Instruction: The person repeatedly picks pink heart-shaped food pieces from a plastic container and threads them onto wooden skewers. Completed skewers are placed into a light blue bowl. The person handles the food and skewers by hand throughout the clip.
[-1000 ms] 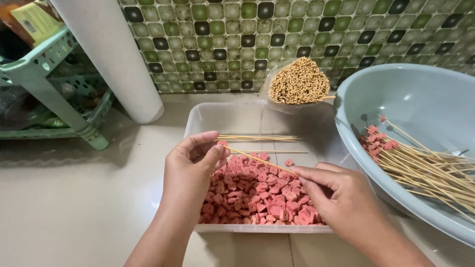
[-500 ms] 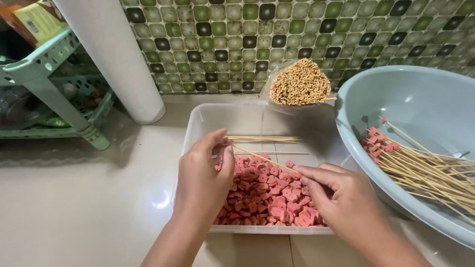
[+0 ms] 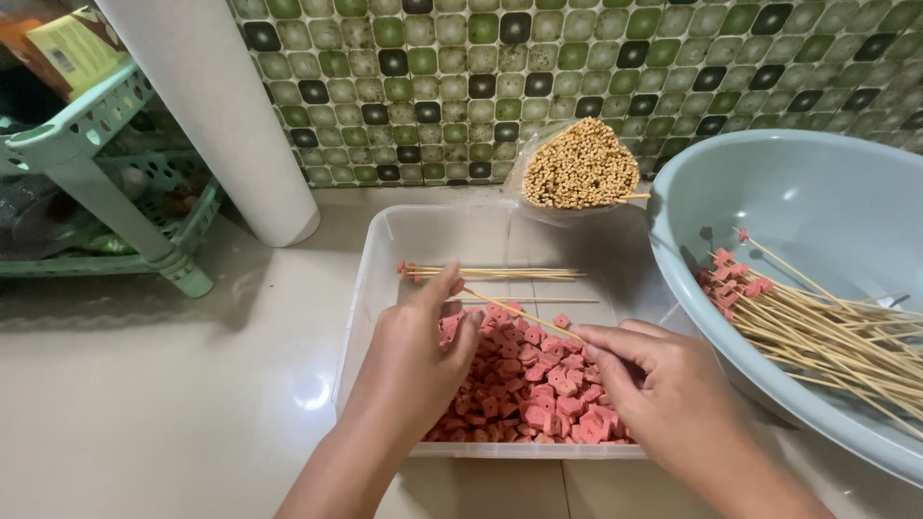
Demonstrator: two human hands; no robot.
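Skewer pinched between right fingers, tip at left fingers.

both hands and forearms are bare: no sleeves, rings or watch.

Tray: clear plastic, smooth, slightly cloudy.
Skewer: pale bamboo, matt – thin and dry-looking.
Sausage pieces: pink, moist sheen.
Basin: grey-blue plastic, glossy.
Wall tiles: glazed mosaic – shiny.
Floor: cream tile, polished, reflective.
Rack: mint plastic, matt.
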